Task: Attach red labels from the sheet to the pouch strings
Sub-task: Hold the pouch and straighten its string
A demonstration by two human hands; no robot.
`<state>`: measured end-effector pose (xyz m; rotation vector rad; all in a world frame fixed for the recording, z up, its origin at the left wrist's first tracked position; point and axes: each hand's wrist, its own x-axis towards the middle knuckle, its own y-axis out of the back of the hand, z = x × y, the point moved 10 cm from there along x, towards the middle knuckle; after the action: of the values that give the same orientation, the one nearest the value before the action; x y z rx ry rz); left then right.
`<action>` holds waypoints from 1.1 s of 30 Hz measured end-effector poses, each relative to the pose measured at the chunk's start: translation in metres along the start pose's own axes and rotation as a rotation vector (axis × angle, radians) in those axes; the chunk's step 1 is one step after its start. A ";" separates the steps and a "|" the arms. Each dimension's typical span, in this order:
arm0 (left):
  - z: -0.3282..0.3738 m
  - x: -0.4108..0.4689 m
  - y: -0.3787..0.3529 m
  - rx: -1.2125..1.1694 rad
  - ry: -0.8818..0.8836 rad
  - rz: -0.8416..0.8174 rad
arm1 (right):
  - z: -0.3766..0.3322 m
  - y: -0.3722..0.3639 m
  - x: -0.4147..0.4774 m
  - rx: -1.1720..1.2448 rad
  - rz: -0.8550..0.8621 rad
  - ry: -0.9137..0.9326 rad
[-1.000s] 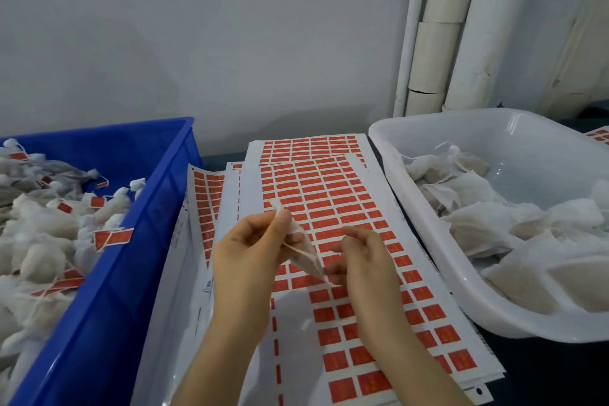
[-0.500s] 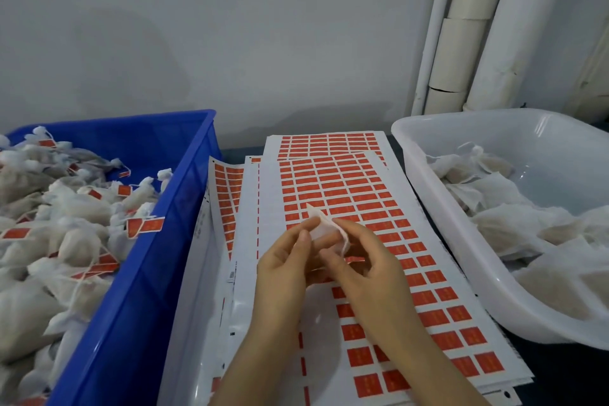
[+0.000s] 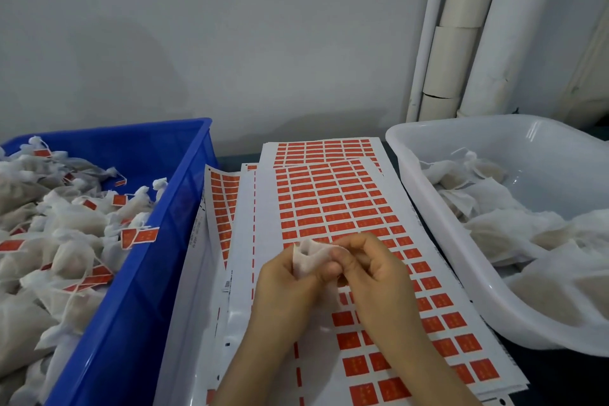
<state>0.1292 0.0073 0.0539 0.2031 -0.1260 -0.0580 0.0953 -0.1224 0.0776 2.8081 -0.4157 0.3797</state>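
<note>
At the lower centre of the frame a small white pouch (image 3: 308, 259) is pinched between the left hand (image 3: 285, 293) and the right hand (image 3: 382, 280), over the top sheet of red labels (image 3: 346, 208). More sheets are stacked beneath it, and bare backing is seen down its left side. At the left a blue bin (image 3: 148, 273) is filled with labelled pouches (image 3: 66, 241) — at the right a white tub (image 3: 438, 217) holds plain pouches (image 3: 494, 227). White pipes (image 3: 461, 26) are seen at the upper right.
</note>
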 end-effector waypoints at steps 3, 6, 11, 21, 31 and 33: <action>0.002 0.000 -0.003 0.060 -0.020 -0.014 | 0.000 0.003 0.001 -0.080 0.002 0.019; 0.001 0.000 -0.003 0.108 -0.024 -0.009 | -0.006 0.005 0.002 -0.188 0.016 0.101; 0.003 0.000 0.000 0.122 -0.036 -0.008 | -0.013 0.005 0.002 -0.278 0.034 0.184; -0.002 0.000 0.006 0.295 -0.029 0.034 | -0.012 0.016 0.002 -0.277 0.115 0.164; 0.004 -0.005 -0.005 0.406 -0.076 -0.060 | -0.014 0.033 0.003 -0.256 0.198 0.161; 0.002 -0.004 -0.005 0.520 -0.073 -0.066 | -0.018 0.036 0.002 -0.269 0.212 0.166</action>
<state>0.1251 0.0024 0.0543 0.7248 -0.2063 -0.0982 0.0822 -0.1505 0.1031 2.4578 -0.6753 0.5523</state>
